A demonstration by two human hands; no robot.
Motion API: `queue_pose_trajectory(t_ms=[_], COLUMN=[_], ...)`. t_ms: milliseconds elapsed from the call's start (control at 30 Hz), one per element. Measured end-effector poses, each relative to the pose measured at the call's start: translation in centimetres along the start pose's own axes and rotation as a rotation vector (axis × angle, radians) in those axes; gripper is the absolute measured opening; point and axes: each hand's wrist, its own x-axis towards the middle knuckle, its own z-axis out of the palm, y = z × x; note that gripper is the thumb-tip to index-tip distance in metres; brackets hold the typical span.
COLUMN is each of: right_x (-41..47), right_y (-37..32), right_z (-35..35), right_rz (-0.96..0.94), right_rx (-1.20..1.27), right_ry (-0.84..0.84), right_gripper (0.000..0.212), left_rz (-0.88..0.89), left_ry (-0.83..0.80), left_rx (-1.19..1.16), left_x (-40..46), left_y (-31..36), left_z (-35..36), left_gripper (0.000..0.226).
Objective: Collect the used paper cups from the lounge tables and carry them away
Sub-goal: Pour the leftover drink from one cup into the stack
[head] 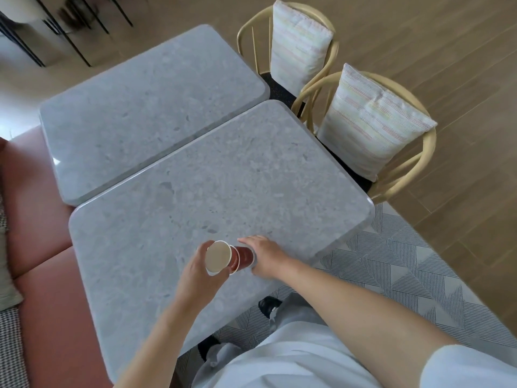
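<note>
Low in the middle of the frame, both hands meet over the near edge of the closer grey stone bench (223,175), which lies touching a second bench of the same kind (145,102) toward the upper left. The left hand (200,271) curls its fingers round the wall of a paper cup (217,257), just under the white rim, mouth turned toward the camera; it looks nested into at least one more red-brown cup (245,257), whose far end the right hand (265,257) grips from the right. So the stack of paper cups lies nearly level between the two hands, above the bench top and seemingly clear of it. Such cups are probably very light and thin-walled: they would crush or go oval under a hard squeeze, and any dregs could run out while they lie tilted. The rolled rim is likely the stiffest part, so a light encircling hold near it, with the base supported, seems safest. No other cups show on either bench.
</note>
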Motion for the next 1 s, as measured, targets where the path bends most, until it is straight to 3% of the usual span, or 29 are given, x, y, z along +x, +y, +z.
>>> queue_pose_trajectory(t_ms=[200,400,1000], right_x=[0.2,-0.4,-0.9], right_y=[-0.5,-0.8,-1.1], right_z=[0.4,1.3,2.4], right_rz=[-0.027,-0.061,-0.066], right_rx=[0.013,0.013,0.048], right_ry=[-0.036,0.011,0.083], right_gripper=[0.086,0.057,0.05], left_rz=[-0.036,-0.053,-0.114], left_ry=[-0.012,-0.018,-0.088], left_rx=[-0.017,-0.015,0.049], left_x=[-0.5,-0.9,-0.9], left_y=[-0.2,-0.2,-0.5], left_z=[0.0,0.3,1.0], left_gripper=[0.067,0.066,0.065])
